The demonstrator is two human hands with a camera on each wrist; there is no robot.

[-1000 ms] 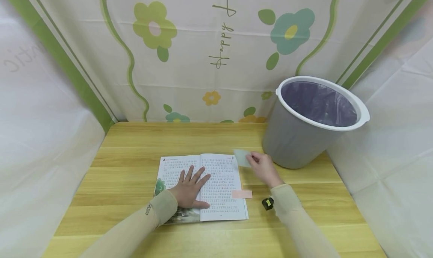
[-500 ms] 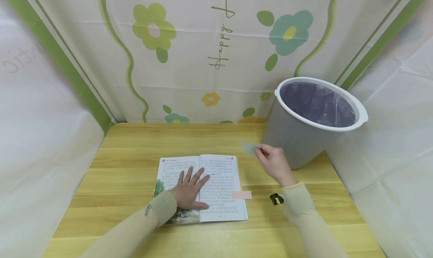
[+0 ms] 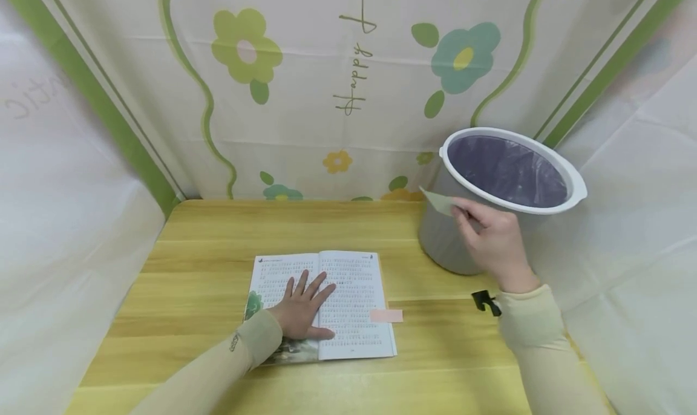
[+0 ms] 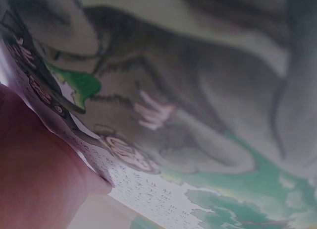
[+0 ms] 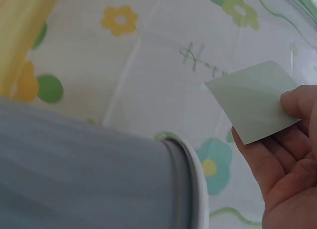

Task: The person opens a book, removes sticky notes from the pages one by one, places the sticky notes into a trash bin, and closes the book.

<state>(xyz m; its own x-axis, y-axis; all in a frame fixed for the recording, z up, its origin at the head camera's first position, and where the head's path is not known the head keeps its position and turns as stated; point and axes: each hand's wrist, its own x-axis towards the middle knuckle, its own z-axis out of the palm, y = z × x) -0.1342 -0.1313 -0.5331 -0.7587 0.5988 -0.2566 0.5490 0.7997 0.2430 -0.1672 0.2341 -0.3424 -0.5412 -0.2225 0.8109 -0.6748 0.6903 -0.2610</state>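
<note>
An open book point(image 3: 354, 282) with printed text and a coloured picture lies on the table. My left hand point(image 3: 302, 309) rests flat on it near the spine, fingers spread; the left wrist view shows the illustrated page point(image 4: 198, 100) close up. My right hand point(image 3: 495, 239) pinches a pale green sticky note point(image 3: 438, 202) between thumb and fingers, held up in front of the trash can point(image 3: 452, 239) and below its rim. In the right wrist view the sticky note point(image 5: 255, 102) looks square and slightly curved. A pink paper strip point(image 3: 386, 316) sticks out over the book's right edge.
The grey trash can with a white rim point(image 3: 577, 191) and dark liner point(image 3: 506, 170) stands at the table's back right. A small black object point(image 3: 486, 303) appears beside the right cuff. Printed curtains point(image 3: 305, 112) enclose the wooden table point(image 3: 207, 233).
My right hand has carried the sticky note from the book's upper right corner, up and right to the trash can. The left hand stays on the book.
</note>
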